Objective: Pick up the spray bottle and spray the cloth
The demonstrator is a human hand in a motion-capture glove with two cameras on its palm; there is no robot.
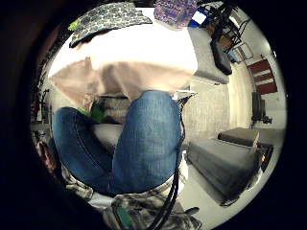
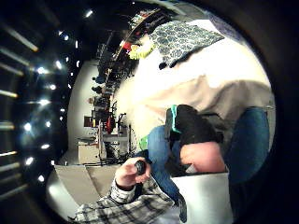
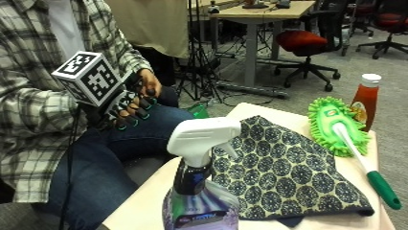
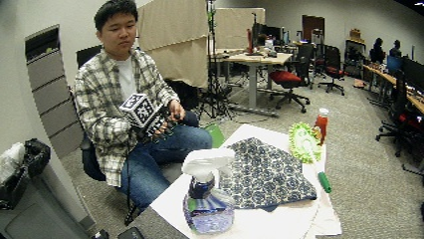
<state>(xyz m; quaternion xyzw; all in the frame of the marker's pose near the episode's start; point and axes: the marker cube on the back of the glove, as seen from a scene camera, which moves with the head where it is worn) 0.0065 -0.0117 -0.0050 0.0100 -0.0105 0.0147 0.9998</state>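
Observation:
The spray bottle (image 3: 201, 191), clear with bluish liquid and a white trigger head, stands upright at the near end of the white table (image 3: 146, 201). Behind it the dark patterned cloth (image 3: 280, 167) lies flat on the table. My gloved right hand (image 3: 127, 108) hovers over the person's lap, left of the table and well away from the bottle. Its fingers hang loosely curled and hold nothing. The bare left hand (image 3: 150, 82) is just behind it. Both palm views face the jeans (image 1: 144, 139), with the cloth (image 1: 108, 17) on the table beyond. The wide view shows bottle (image 4: 207, 199), cloth (image 4: 265, 172) and hand (image 4: 159, 127).
A green fluffy duster (image 3: 334, 124) with a green handle lies along the table's right side. A red sauce bottle (image 3: 365, 98) stands at the far corner. Desks and office chairs fill the room behind, and a black bin (image 4: 23, 169) sits at the left.

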